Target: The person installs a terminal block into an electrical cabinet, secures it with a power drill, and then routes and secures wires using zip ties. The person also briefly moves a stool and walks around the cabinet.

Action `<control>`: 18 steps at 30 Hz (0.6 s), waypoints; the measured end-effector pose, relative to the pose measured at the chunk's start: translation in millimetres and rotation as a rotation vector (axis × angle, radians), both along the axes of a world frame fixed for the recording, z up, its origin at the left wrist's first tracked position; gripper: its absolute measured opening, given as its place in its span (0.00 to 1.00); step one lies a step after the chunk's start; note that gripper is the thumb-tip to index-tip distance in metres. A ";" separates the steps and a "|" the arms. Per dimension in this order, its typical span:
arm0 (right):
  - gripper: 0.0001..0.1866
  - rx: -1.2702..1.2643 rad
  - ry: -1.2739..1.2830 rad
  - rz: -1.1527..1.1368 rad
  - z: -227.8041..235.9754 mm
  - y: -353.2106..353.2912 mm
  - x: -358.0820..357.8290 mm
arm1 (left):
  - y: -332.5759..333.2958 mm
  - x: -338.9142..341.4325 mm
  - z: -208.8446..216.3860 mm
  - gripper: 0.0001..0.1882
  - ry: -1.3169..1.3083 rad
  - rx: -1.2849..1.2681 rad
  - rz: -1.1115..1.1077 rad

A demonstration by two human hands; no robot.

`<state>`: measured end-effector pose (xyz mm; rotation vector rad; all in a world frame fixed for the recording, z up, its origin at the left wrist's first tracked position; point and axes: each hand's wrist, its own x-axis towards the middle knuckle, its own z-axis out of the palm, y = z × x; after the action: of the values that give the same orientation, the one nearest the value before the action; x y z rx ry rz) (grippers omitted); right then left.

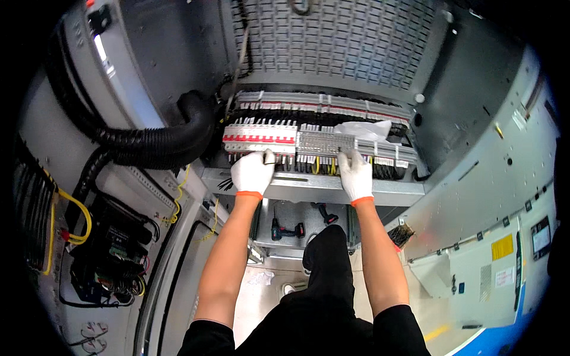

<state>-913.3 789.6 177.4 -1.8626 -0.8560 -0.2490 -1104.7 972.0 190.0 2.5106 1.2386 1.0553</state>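
Both my hands wear white gloves with orange cuffs. My left hand (253, 173) is closed, its fingertips at the lower edge of a row of white circuit breakers (259, 147) with red switches. A short dark piece shows at those fingertips, too small to name. My right hand (357, 175) is also closed, thumb and fingers together at the lower right of a grey terminal block (325, 142). What it pinches, if anything, is hidden. Black and yellow-green wires (316, 165) with white markers run down between the hands.
Behind lies another terminal row (320, 102), with crumpled white plastic (363, 129) in front. A metal crossbar (303, 183) runs below my hands. A cordless drill (287, 230) and a second power tool (325, 215) lie lower down. Thick black corrugated hose (157, 144) bends in from the left.
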 end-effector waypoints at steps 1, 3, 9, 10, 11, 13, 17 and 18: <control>0.13 0.000 -0.049 -0.004 1.9 -1.4 -0.7 | -0.5 -0.3 -0.7 0.25 -0.012 0.002 -0.009; 0.12 -0.072 -0.020 -0.005 4.0 -1.5 -5.4 | 2.5 -0.3 -5.8 0.24 -0.002 -0.020 0.006; 0.16 -0.126 -0.047 0.014 -1.8 -1.1 3.3 | 9.1 0.3 -11.1 0.26 -0.005 -0.065 -0.069; 0.18 -0.163 0.116 0.061 3.1 -1.7 1.8 | 9.4 -0.7 -12.0 0.26 -0.007 -0.079 -0.066; 0.19 -0.175 0.136 0.081 3.7 -1.9 2.2 | 9.3 -2.6 -10.2 0.25 -0.009 -0.085 -0.061; 0.18 -0.164 -0.032 0.042 -17.9 -2.4 23.1 | 7.7 -3.3 -10.8 0.24 -0.052 -0.051 -0.066; 0.16 -0.209 0.054 0.093 15.5 -3.4 -6.1 | 7.2 -6.5 -11.2 0.23 -0.023 -0.064 -0.070; 0.15 -0.175 0.058 0.108 6.7 -4.2 -0.4 | 7.2 -3.7 -15.1 0.22 -0.099 -0.022 -0.056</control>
<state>-913.7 785.4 184.1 -1.9679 -0.9605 -0.0534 -1108.4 979.2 175.0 2.4301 1.1408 1.1315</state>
